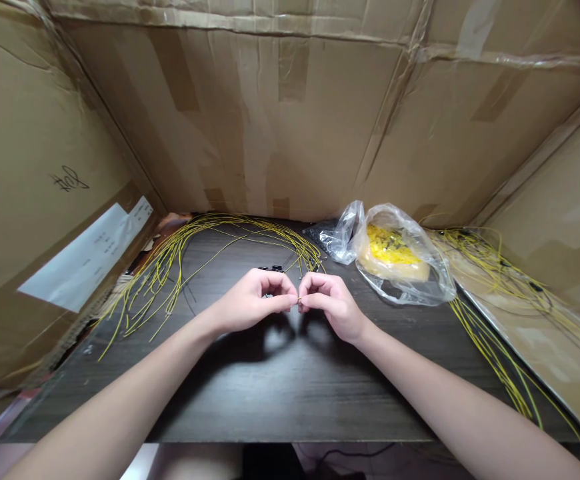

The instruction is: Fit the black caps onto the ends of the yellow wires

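Observation:
My left hand (255, 300) and my right hand (330, 303) meet above the middle of the dark wooden table (250, 393). Both are closed in a pinch, fingertips almost touching. Between them sits a tiny yellow piece, seemingly the end of a thin yellow wire (299, 300). A small black part (271, 269) shows just behind my left fingers. A curved bundle of yellow wires (170, 260) lies on the table to the left and behind my hands.
A clear plastic bag with small yellow parts (395, 257) lies at the right rear, with a smaller bag of black parts (333, 233) beside it. More yellow wires (495, 300) lie along the right side. Cardboard walls (290, 120) enclose the table on three sides.

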Available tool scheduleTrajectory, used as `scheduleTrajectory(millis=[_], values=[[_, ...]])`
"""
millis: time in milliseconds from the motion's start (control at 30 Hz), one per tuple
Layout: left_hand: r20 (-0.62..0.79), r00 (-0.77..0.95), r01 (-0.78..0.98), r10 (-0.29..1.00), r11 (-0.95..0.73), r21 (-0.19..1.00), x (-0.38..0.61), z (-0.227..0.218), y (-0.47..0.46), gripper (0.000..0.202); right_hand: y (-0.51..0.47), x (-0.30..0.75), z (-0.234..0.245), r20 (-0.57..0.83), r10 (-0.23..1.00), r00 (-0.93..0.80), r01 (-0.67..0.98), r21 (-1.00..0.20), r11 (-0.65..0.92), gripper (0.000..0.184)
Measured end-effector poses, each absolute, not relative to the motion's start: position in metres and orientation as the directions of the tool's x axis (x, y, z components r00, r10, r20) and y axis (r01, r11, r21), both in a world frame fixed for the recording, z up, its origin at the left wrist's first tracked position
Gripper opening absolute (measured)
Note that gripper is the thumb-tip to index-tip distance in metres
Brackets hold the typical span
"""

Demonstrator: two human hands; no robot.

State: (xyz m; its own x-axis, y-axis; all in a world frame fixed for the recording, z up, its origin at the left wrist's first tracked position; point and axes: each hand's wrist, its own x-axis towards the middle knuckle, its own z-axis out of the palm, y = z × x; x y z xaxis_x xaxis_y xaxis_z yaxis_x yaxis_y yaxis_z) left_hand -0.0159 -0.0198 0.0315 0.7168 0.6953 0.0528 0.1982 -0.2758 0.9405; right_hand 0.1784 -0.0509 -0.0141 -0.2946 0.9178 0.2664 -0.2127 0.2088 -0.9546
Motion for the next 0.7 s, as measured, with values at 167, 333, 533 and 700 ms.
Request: scheduleTrajectory(millis=[167,333,533,700], values=[[0.043,0.702,0.221,0.711,-0.275,0.936,-0.016,0.0311,-0.0188,0.012,-0.0509,0.1777,-0.0129,0.247,0.924,-0.292,-0.175,-0.964,0.202,0.003],[0.046,0.677,0.226,0.735,-0.266,0.937,-0.0176,0.031,-0.0156,0.012,-0.0511,0.1773,-0.0111,0.247,0.93,-0.273,-0.145,-0.966,0.214,0.004],[0.035,0.644,0.254,0.764,-0.256,0.933,-0.0195,0.0316,-0.0134,0.014,-0.0483,0.1779,-0.0121,0.232,0.942,-0.243,-0.077,-0.973,0.22,0.005],[0.071,0.601,0.305,0.796,-0.311,0.9,-0.0194,0.0325,-0.0138,0.016,-0.0522,0.1792,-0.0096,0.364,0.931,-0.002,0.225,-0.907,0.355,0.009]])
